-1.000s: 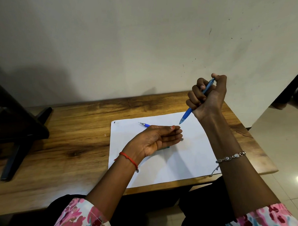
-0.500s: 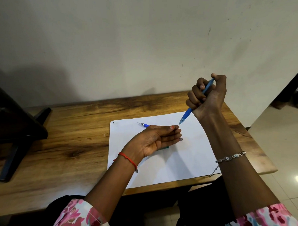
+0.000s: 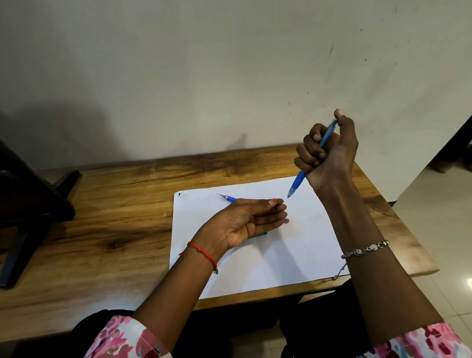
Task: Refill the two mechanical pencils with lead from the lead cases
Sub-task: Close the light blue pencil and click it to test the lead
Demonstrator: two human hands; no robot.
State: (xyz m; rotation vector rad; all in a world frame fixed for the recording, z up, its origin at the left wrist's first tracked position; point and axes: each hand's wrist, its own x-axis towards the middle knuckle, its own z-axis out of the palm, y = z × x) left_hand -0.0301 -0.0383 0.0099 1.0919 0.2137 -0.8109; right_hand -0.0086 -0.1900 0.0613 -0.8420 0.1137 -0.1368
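While our right hand (image 3: 328, 155) is raised over the far right of the tabletop (image 3: 119, 222), its fingers (image 3: 308, 148) are curled tight round a light-blue mechanical pencil (image 3: 298, 181). The thumb sits on the top end and the tip slants down toward the white sheet of paper (image 3: 280, 262). Our left hand (image 3: 243, 222) lies palm up over the sheet, fingers straight and side by side, holding nothing we can see. A second pencil (image 3: 228, 198) lies on the paper under that hand, its dark-blue tip showing to the left and a metal end past the fingertips. A teal edge (image 3: 262, 234) peeks from under the hand; we cannot tell what it is. A black stand (image 3: 25, 210) sits at the left.
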